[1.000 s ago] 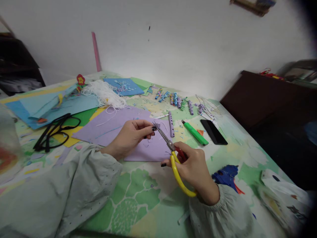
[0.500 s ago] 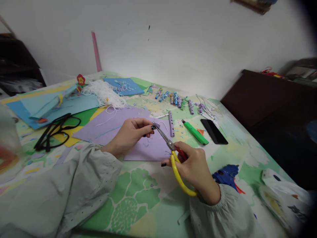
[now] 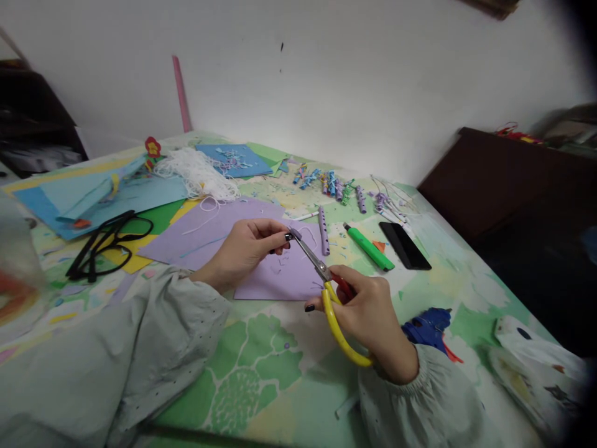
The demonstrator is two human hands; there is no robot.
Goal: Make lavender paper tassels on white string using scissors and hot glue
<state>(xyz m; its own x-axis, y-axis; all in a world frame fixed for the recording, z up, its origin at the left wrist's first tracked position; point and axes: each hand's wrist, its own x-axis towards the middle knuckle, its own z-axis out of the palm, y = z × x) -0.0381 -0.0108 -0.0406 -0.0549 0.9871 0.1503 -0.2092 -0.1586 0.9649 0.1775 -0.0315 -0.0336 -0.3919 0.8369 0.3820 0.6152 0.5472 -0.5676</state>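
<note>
My left hand (image 3: 249,249) pinches a small purple paper piece (image 3: 295,233) between thumb and fingers. The scissors (image 3: 338,326), with yellow and red handles, are gripped in my right hand (image 3: 366,305); their blades look closed or nearly so, and the tips touch the purple piece. Beneath both hands lies a purple paper sheet (image 3: 275,283) with thin scraps on it. A purple paper tube with dark spots (image 3: 323,231) rests just beyond the blades.
A green cutter (image 3: 368,247) and a black phone (image 3: 403,246) lie right. Several small curled tubes (image 3: 331,185) sit at the back. White yarn (image 3: 196,174), black glasses (image 3: 105,246) and coloured sheets (image 3: 116,199) are left; a blue glue gun (image 3: 426,326) is near my right wrist.
The purple piece at the blade tips looks slightly turned or curled. Both hands keep nearly the same place, and the view has shifted a little.
</note>
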